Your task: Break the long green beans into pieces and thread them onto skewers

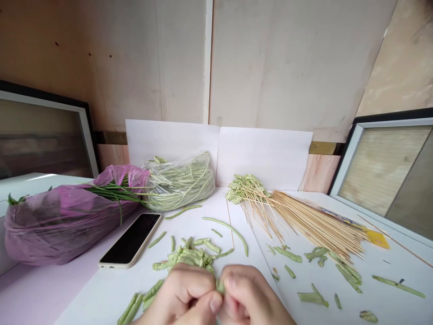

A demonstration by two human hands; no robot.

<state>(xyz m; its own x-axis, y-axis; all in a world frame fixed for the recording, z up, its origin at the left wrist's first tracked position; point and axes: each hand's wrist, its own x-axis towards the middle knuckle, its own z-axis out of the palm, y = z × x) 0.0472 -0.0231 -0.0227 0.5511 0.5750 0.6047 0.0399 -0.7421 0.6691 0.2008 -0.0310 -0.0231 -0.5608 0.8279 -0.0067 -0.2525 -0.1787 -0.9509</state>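
My left hand [189, 293] and my right hand [248, 295] meet at the bottom middle, both closed. Pinched between their fingertips is a green bean [220, 286], of which only a short bit shows. Just beyond my knuckles lies a pile of cut bean pieces [191, 255] on the white surface. More bean pieces [130, 309] rest by my left wrist. One long, curved bean [233, 229] lies behind the pile. To the right of my hands are scattered bean scraps [313, 297].
A phone [131, 239] lies at left beside a purple bag of greens [67, 221]. Behind it sits a clear bag of long beans [182, 180]. Skewered bean pieces [246, 187] and many bare bamboo skewers [314, 221] lie at right. White boards [264, 155] stand at the back.
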